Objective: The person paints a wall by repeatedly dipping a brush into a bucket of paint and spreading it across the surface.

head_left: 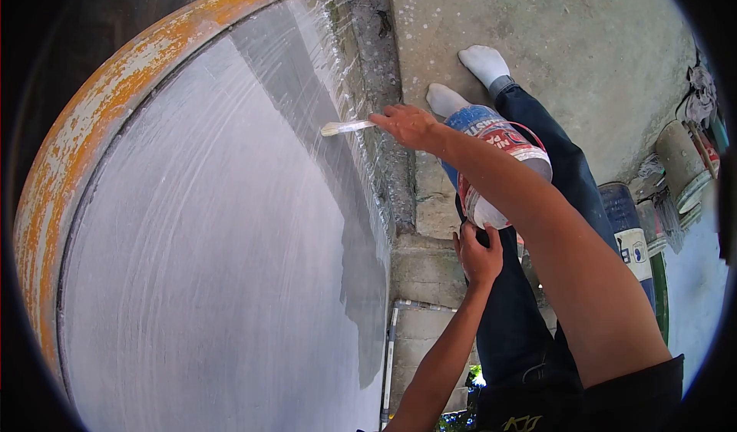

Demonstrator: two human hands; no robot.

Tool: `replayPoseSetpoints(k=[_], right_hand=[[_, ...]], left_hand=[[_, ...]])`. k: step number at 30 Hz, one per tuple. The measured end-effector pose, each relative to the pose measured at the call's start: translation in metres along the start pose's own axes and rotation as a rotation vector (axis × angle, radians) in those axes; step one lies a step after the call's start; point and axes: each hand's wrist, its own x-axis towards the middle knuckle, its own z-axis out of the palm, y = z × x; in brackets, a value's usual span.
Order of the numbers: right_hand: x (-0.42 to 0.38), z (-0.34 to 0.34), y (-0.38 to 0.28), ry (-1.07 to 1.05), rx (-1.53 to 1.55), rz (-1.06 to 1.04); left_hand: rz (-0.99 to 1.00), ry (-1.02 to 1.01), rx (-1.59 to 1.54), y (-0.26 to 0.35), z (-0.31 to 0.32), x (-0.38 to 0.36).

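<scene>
My right hand (407,125) is closed around a paintbrush (349,127) with pale bristles and a whitish ferrule. The bristle tip overlaps the darker grey strip of the wall (207,240), beside the broad light-grey coated area. Over my thighs is a blue, red and white paint bucket (499,134), partly hidden behind my right forearm. My left hand (480,255) grips the bucket at its lower end, with thumb and fingers against the whitish plastic.
A curved orange edge (115,64) with flaking paint borders the wall. Spattered concrete floor (576,33) lies around my white-socked feet (485,65). Several containers, including a blue bucket (620,206) and a grey bucket (679,156), stand at the right. A pipe (390,347) runs below.
</scene>
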Motion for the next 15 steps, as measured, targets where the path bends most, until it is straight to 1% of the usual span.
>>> replayPoseSetpoints(k=[1, 4, 6, 8, 10, 12, 13, 14, 15], right_hand=[[-0.003, 0.002, -0.004, 0.028, -0.091, -0.068], [0.014, 0.000, -0.012, -0.219, -0.296, -0.081], [0.044, -0.019, -0.003, -0.212, -0.416, -0.114], [0.073, -0.050, 0.015, -0.130, -0.519, -0.149], [0.104, -0.084, 0.038, -0.043, -0.543, -0.078], [0.125, -0.113, 0.069, 0.134, -0.540, -0.027], [0.148, -0.111, 0.108, 0.366, -0.450, -0.082], [0.162, -0.119, 0.121, 0.597, -0.350, -0.136], [0.167, -0.121, 0.132, 0.537, -0.200, -0.010]], left_hand=[[-0.004, -0.003, 0.002, 0.000, -0.001, -0.001], [-0.003, -0.002, -0.003, -0.001, -0.002, 0.000], [0.003, 0.007, -0.012, -0.002, -0.003, 0.001], [-0.010, 0.007, -0.016, -0.007, -0.001, -0.002], [-0.026, -0.002, -0.018, -0.009, 0.001, -0.004], [-0.048, -0.008, -0.015, -0.006, -0.001, -0.004], [-0.044, -0.003, -0.030, -0.006, -0.001, -0.004], [-0.039, 0.002, -0.042, -0.006, 0.000, -0.004], [-0.034, 0.006, -0.053, -0.006, -0.001, -0.004]])
